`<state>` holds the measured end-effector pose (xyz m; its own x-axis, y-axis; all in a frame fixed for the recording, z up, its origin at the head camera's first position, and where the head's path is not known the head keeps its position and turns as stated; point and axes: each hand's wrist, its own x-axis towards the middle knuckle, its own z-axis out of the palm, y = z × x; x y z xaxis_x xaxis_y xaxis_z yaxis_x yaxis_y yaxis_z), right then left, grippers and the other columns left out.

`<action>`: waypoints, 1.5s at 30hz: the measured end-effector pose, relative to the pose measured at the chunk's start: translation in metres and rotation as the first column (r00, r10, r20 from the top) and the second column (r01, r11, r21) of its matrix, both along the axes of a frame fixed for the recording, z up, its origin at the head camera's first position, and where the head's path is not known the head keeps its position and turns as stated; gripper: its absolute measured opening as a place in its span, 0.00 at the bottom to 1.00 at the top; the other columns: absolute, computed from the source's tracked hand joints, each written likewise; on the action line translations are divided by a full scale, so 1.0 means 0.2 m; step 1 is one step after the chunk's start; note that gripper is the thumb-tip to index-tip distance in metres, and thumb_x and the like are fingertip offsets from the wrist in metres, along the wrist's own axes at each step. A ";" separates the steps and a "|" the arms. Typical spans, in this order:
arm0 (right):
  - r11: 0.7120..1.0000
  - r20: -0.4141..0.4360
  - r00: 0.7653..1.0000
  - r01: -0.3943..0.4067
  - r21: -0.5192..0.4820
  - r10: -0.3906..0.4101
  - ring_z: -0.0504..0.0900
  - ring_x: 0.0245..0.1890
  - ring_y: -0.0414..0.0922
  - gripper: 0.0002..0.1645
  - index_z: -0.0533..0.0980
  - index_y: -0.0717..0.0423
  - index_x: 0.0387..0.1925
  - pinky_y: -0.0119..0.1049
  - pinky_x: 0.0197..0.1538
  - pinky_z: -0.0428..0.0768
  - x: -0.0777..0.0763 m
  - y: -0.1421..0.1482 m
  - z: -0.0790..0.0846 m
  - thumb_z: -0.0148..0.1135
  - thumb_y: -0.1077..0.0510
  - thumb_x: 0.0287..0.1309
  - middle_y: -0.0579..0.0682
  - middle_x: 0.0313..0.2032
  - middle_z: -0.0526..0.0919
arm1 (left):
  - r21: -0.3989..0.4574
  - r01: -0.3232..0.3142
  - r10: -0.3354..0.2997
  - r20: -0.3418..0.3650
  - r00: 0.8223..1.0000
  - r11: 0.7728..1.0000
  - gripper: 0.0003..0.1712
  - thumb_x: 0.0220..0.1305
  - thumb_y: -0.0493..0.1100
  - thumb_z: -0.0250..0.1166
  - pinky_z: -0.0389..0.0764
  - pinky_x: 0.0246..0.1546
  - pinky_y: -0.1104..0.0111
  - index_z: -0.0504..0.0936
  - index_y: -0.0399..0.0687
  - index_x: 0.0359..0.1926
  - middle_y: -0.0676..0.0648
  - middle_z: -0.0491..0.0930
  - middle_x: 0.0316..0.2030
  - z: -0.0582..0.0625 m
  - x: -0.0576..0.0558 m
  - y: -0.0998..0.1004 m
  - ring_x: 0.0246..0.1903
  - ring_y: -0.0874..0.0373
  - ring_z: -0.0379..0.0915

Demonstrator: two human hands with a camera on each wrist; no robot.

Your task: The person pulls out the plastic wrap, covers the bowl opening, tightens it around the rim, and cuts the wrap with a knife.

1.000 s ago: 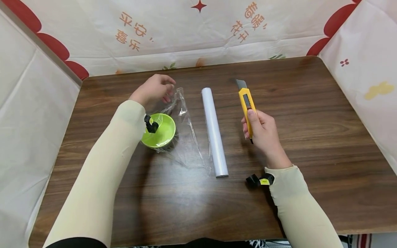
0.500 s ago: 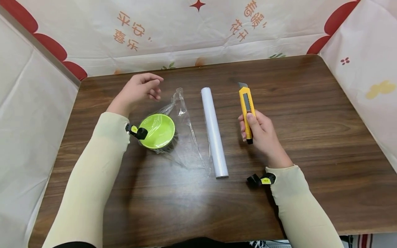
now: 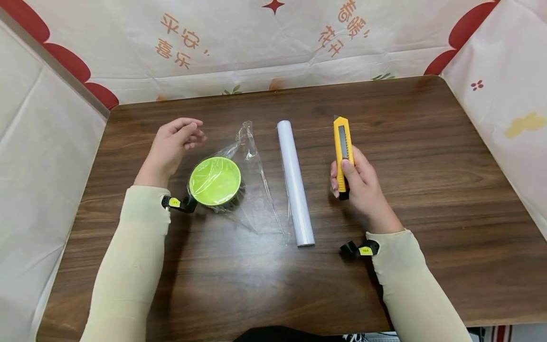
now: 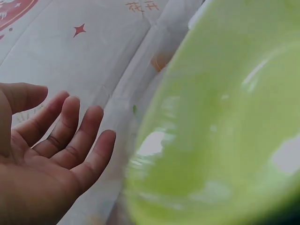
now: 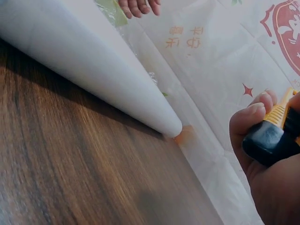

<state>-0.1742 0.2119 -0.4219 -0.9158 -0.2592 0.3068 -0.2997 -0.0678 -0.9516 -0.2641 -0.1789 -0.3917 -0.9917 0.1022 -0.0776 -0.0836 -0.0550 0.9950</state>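
My right hand [image 3: 361,183] grips a yellow utility knife [image 3: 344,152], thumb on its slider side and only a small tip of blade showing at the top. Its black end cap [image 5: 269,143] shows in the right wrist view. My left hand [image 3: 171,145] is held up with loosely bent fingers, nothing in them, behind and left of a green bowl [image 3: 215,181]. Clear plastic film [image 3: 256,199] covers the bowl and spreads right across the table. In the left wrist view the bowl [image 4: 220,131] fills the right side, beside the relaxed left hand [image 4: 61,145].
A white roll of plastic wrap [image 3: 296,183] lies lengthwise between the bowl and my right hand. The brown wooden table [image 3: 427,190] ends at a printed white cloth [image 3: 256,42] behind, with more cloth at both sides.
My left hand has drawn back to the left, away from the film and bowl. The knife's blade has slid down into its handle. The bowl, film and roll stay in place.
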 end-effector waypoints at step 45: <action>0.757 0.180 0.772 0.500 0.421 -0.610 0.72 0.36 0.38 0.23 0.69 0.61 0.52 0.24 0.35 0.79 -0.16 0.17 -0.07 0.57 0.52 0.58 0.42 0.37 0.70 | 0.129 -0.053 0.040 0.103 0.994 0.990 0.09 0.64 0.43 0.55 0.77 0.25 0.77 0.77 0.48 0.43 0.53 0.78 0.32 -0.34 0.22 0.03 0.25 0.66 0.75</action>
<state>-0.2056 0.2458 -0.4362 -0.9569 0.2905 -0.0013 0.1090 0.3550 -0.9285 -0.2194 -0.1726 -0.4591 -0.9835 0.0721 -0.1659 -0.1768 -0.1911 0.9655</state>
